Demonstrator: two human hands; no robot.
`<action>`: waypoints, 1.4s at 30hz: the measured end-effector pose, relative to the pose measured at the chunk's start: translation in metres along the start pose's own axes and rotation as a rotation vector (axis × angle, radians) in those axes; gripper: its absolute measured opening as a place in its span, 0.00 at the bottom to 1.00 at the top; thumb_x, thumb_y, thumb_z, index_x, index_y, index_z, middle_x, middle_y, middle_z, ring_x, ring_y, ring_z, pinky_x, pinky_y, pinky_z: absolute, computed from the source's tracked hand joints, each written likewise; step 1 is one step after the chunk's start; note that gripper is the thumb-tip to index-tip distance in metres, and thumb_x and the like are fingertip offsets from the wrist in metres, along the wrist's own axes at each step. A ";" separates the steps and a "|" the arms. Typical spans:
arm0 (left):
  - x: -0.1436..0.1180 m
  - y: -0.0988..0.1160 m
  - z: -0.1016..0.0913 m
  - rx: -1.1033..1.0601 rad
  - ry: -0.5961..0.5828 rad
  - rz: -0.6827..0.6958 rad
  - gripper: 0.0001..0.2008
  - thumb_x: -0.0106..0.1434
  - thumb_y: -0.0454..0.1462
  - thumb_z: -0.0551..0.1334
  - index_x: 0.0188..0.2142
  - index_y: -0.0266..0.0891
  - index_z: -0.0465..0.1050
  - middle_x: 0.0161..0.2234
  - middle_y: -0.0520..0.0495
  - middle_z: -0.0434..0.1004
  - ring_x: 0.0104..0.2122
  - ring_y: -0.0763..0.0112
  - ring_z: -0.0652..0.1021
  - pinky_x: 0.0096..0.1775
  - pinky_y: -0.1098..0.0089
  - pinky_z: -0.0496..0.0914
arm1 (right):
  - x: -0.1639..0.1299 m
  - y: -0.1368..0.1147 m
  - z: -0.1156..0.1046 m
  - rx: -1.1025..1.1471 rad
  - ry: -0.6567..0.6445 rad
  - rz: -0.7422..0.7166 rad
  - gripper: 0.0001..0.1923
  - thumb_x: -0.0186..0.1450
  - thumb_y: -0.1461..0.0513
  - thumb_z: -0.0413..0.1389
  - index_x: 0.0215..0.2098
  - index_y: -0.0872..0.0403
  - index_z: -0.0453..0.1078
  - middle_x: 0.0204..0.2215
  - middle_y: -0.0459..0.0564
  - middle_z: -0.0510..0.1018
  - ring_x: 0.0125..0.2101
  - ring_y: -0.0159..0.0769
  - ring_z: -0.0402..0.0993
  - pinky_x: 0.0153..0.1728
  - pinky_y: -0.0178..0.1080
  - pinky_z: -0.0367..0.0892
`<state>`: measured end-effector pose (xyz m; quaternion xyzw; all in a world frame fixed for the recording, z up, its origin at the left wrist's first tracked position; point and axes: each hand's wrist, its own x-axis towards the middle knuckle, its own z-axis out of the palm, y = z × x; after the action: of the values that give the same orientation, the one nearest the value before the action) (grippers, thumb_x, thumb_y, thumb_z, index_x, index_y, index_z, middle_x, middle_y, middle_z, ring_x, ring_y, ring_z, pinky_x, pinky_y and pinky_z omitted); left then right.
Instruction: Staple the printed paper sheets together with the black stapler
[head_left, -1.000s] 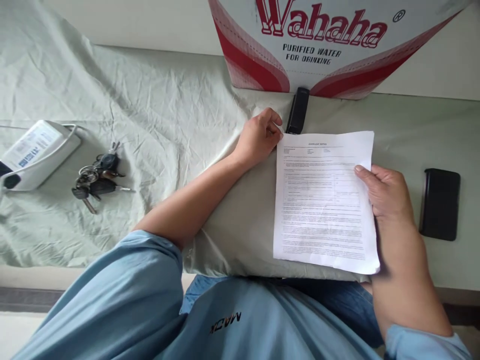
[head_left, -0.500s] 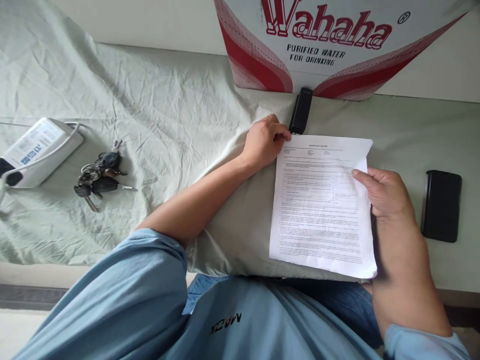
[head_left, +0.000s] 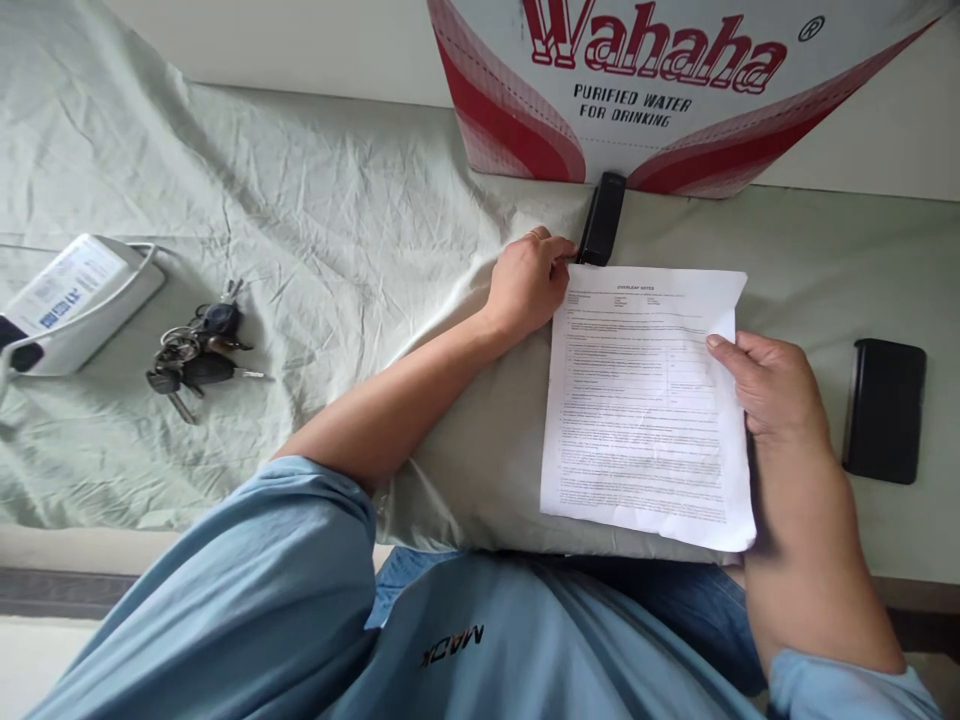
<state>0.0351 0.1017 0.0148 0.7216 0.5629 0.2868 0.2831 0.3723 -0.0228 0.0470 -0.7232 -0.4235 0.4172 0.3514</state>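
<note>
A printed sheet of paper (head_left: pixel 645 410) headed "Overleaf Notes" faces me, slightly creased, with its top right corner bent. My right hand (head_left: pixel 776 385) grips the right edge, thumb on the printed side and fingers behind. At the top left corner is my left hand (head_left: pixel 529 280), its fingers curled around the paper's edge and its index finger stretched toward a black stapler (head_left: pixel 602 220). That fingertip is at or very near the stapler's lower end, just above the paper's top edge. Some left fingertips are hidden.
A large white and red Wahaha carton (head_left: pixel 637 140) stands against the wall behind the stapler. A black phone-like slab (head_left: pixel 886 410) lies to the right. On the left, a key bunch (head_left: pixel 199 355) and a white device with a cord (head_left: pixel 82 300) rest on wrinkled cloth (head_left: pixel 360 220).
My left index finger has straightened away from the paper's corner toward the stapler. The paper and my right hand have barely shifted.
</note>
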 end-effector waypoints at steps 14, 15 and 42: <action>0.010 -0.004 -0.003 0.000 -0.077 0.031 0.21 0.72 0.27 0.64 0.56 0.41 0.93 0.55 0.41 0.97 0.54 0.56 0.90 0.63 0.58 0.83 | -0.009 -0.023 0.001 -0.108 0.175 0.003 0.19 0.58 0.43 0.74 0.31 0.48 0.84 0.28 0.45 0.82 0.31 0.36 0.70 0.32 0.40 0.63; 0.010 -0.005 -0.004 0.002 -0.078 0.037 0.21 0.72 0.27 0.64 0.55 0.42 0.93 0.55 0.41 0.96 0.54 0.56 0.90 0.62 0.58 0.83 | -0.008 -0.023 0.001 -0.112 0.172 0.003 0.19 0.58 0.43 0.74 0.31 0.49 0.83 0.28 0.44 0.81 0.30 0.35 0.69 0.33 0.40 0.63; -0.001 -0.019 0.014 -0.127 -0.004 0.224 0.20 0.82 0.43 0.69 0.67 0.51 0.92 0.53 0.43 0.85 0.60 0.49 0.87 0.59 0.53 0.83 | -0.002 -0.007 -0.004 -0.044 0.155 -0.015 0.25 0.60 0.39 0.81 0.36 0.48 0.87 0.32 0.44 0.90 0.32 0.37 0.78 0.35 0.40 0.72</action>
<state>0.0330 0.1039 -0.0092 0.7612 0.4591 0.3501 0.2954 0.3727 -0.0227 0.0554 -0.7578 -0.4096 0.3479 0.3701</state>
